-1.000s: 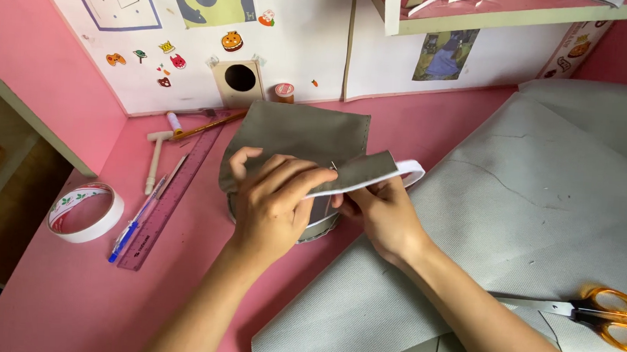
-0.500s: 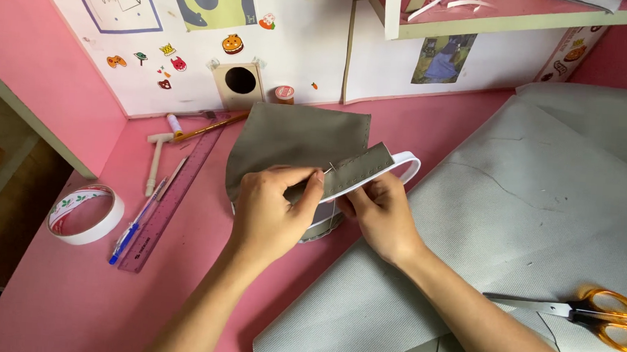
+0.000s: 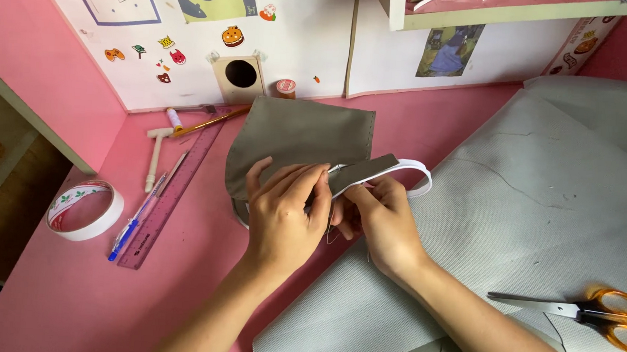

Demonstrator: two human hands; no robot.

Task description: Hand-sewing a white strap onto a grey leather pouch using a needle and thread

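Observation:
My left hand [image 3: 283,212] and my right hand [image 3: 382,222] meet over a grey-brown fabric piece [image 3: 294,135] with stitch holes along its right edge. Between the fingertips of both hands I pinch a narrow strip of the same fabric [image 3: 363,173] with a white band loop [image 3: 415,176] along it. A thin thread hangs below my fingers. Part of a round object under the fabric is hidden by my left hand.
A large grey felt sheet [image 3: 543,212] covers the right of the pink desk, with orange-handled scissors [image 3: 595,314] on it. On the left lie a tape roll [image 3: 85,210], a purple ruler [image 3: 175,189], a blue pen [image 3: 137,219] and a small hammer [image 3: 157,152].
Both hands have closed in on the strip, the left fingers curling from spread flat to pinching it. The strip and white loop have shifted slightly to the right.

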